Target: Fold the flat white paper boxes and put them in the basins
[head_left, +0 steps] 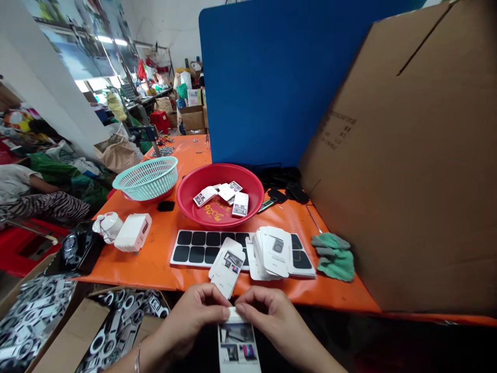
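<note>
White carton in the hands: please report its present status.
Left hand, right hand pinching far end of white carton. Pictured side toward camera. Nothing seen blocking; more cartons lie just beyond.

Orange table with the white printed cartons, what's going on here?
A person's left-hand grip and right-hand grip pinch the top end of a white printed cardboard carton in front of the orange table. On the table, two piles of white printed cartons lie partly over a white sheet with rounded black squares. Beyond them, more small white cartons sit in a round red plastic basin.
</note>
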The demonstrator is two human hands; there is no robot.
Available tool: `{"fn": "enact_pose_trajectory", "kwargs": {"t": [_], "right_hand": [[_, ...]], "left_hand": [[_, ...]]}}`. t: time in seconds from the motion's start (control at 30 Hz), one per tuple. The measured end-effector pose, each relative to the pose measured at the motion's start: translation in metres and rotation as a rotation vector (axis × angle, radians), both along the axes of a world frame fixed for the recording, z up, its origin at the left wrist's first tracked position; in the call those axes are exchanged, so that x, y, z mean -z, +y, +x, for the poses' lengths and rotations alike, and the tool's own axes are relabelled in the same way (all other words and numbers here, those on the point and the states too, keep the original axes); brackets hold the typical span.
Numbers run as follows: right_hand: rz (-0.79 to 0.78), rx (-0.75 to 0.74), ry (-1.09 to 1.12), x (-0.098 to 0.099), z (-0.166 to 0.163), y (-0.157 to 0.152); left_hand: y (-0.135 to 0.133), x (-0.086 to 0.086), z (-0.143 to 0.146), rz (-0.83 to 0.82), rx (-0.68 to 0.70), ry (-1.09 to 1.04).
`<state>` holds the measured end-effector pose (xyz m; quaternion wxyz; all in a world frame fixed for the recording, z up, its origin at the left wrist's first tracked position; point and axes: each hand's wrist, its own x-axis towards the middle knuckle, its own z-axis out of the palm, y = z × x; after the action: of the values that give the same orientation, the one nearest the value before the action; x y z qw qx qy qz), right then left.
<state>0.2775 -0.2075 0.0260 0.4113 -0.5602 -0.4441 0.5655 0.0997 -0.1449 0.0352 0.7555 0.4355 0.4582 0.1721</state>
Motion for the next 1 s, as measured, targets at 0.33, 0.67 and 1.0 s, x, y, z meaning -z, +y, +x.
{"fn": "enact_pose_trajectory", "kwargs": {"t": [0.33,0.67,1.0], "right_hand": [[-0.051,0.045,-0.025,0.002,0.001,0.001],[-0.057,-0.101,0.074,0.003,0.018,-0.007],[0.171,0.203,-0.413,0.040,0.028,0.079]], "left_hand": [[-0.001,0.008,0.000,0.056,-0.003,0.017],[-0.005,0.018,-0.026,0.272,0.103,-0.015],[0.034,0.097,-0.008,1.236,0.187,0.458]]}}
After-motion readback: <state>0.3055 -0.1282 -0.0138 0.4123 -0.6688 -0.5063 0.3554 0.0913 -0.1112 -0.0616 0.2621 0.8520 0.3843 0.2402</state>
